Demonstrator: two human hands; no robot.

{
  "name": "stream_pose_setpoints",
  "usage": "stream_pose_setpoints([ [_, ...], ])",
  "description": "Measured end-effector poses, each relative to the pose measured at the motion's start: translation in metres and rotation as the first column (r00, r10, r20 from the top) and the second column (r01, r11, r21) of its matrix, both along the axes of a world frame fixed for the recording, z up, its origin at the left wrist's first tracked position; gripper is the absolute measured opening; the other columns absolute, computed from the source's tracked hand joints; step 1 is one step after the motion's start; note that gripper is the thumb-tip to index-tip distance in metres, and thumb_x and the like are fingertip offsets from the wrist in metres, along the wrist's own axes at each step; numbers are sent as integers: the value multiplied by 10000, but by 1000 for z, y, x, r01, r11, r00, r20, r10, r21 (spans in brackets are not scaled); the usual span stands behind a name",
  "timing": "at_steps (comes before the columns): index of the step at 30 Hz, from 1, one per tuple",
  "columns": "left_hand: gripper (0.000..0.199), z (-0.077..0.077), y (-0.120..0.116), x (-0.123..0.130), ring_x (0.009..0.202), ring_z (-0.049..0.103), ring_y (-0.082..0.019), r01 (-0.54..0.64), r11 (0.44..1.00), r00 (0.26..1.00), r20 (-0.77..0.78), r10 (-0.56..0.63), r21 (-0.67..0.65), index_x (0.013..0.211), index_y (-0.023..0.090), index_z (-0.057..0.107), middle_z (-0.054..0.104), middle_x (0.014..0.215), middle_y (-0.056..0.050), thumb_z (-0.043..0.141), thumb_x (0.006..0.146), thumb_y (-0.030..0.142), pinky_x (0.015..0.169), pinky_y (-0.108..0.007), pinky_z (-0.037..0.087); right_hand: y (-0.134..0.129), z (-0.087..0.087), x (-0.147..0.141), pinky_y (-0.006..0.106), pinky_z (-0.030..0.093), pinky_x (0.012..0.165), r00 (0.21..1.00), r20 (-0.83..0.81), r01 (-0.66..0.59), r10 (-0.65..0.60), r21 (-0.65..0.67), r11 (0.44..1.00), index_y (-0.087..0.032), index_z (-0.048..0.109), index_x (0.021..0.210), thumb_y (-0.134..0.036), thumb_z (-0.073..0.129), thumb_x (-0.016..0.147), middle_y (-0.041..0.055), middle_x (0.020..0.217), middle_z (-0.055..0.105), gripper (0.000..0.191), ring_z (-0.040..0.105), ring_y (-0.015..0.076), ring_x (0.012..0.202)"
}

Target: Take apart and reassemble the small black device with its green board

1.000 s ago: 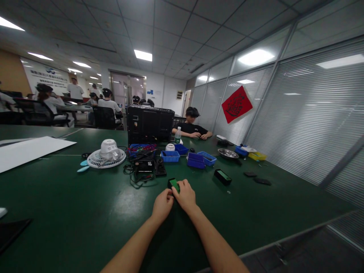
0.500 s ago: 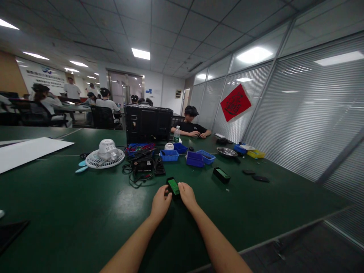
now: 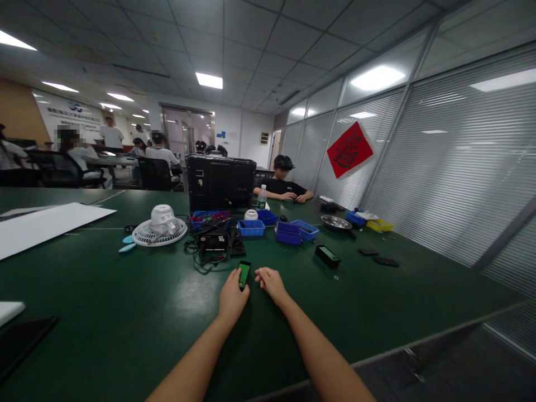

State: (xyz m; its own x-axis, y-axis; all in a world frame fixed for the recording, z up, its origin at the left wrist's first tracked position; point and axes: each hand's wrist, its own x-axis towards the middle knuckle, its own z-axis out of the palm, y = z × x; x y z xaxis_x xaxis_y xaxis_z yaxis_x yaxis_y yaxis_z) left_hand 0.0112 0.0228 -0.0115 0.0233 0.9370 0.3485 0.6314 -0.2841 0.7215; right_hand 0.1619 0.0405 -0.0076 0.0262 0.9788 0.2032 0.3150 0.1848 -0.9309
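One green-and-black case (image 3: pixel 244 273) in left hand (image 3: pixel 233 297), red sign (image 3: pixel 350 149), lettering unreadable

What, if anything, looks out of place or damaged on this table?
Mostly untidiness: a small pale ring lies loose near the black box on the right, and black cables sprawl in a tangle. No spill or breakage is visible.

Office used as an electronics workbench area
Green table (image 3: pixel 167 312) at bottom, parts bins (image 3: pixel 251 228) at center, desk chairs (image 3: pixel 157 174) at left.
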Motion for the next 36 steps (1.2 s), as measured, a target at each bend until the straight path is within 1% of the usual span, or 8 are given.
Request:
stream_pose_setpoints([
  [3,503,2,-4,-5,1167,455,-211,-14,1000,1000,-9,14,-5,1198,132,492,499,1261,-109,528,698,165,1010,-324,322,1,0,2,185,360,442,999,-7,31,-31,1,1000,-128,615,780,-397,392,803,-4,586,586,350,433,68,408],
  [8,504,7,-10,-19,1143,477,-211,-36,999,999,-6,35,-13,1192,149,507,514,1250,-93,534,689,156,994,-316,339,-3,2,1,190,377,487,994,105,23,-28,52,998,-146,620,743,-347,430,770,-1,610,602,277,481,83,464],
  [14,509,18,-22,-50,1138,482,-202,-84,993,992,-98,75,-84,1211,142,493,516,1252,-87,508,702,159,983,-303,348,-6,8,0,209,387,503,989,141,32,-37,39,999,-145,617,750,-318,429,749,1,623,603,255,493,100,478],
  [17,508,22,-26,-72,1138,482,-209,-152,984,981,-138,139,-88,1221,143,484,510,1260,-92,502,715,174,969,-306,361,-6,10,1,213,381,511,984,172,35,-43,48,998,-156,611,725,-333,437,747,-13,575,573,249,497,113,498],
  [21,500,27,-25,-107,1149,475,-214,-254,962,953,-196,231,-100,1216,132,489,514,1256,-101,503,718,177,984,-303,348,-7,11,3,217,376,538,979,199,34,-48,75,997,-166,563,647,-393,425,773,-24,529,527,294,494,121,518],
  [26,524,38,-23,-160,1122,499,-239,-412,900,889,-278,363,-143,1252,122,460,505,1263,-113,481,745,255,930,-306,399,-6,9,4,219,368,554,981,191,12,-29,91,996,-172,531,632,-426,407,789,-29,540,518,323,475,115,513],
  [31,551,51,-28,-204,1016,566,-255,-532,831,823,-329,462,-164,1275,130,438,545,1207,-117,461,754,304,827,-317,461,-7,11,4,223,366,555,981,195,9,-24,78,997,-171,536,643,-429,401,792,-21,557,529,327,478,118,520],
  [36,558,51,-29,-239,1007,560,-278,-608,776,776,-333,535,-169,1282,133,427,552,1173,-132,444,758,325,795,-345,469,-4,8,4,226,369,553,980,196,10,-23,66,998,-170,546,648,-410,420,781,-12,564,545,302,496,125,533],
])
